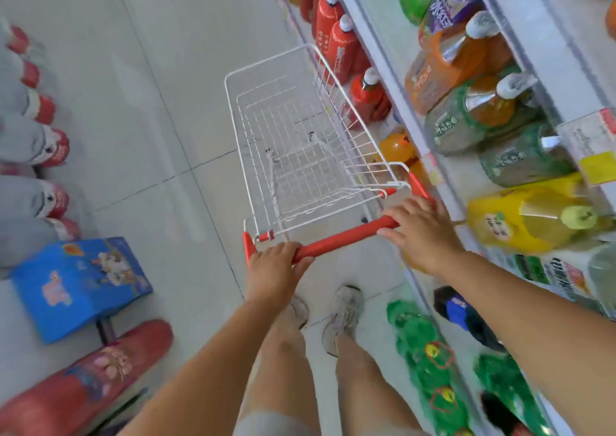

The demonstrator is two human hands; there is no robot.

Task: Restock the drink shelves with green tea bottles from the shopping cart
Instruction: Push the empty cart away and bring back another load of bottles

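A small white wire shopping cart with a red handle bar stands in the aisle in front of me; no bottles show in its basket. My left hand grips the left end of the handle. My right hand rests on the handle's right end, fingers laid over the bar. On the drink shelves at the right, green tea bottles with green labels stand among orange, yellow and red drinks. The picture is blurred.
Red-capped bottles, a blue box and a red pack line the left side of the aisle. Green-wrapped bottles sit low on the right. Pale tiled floor stretches ahead. My legs and shoes are under the handle.
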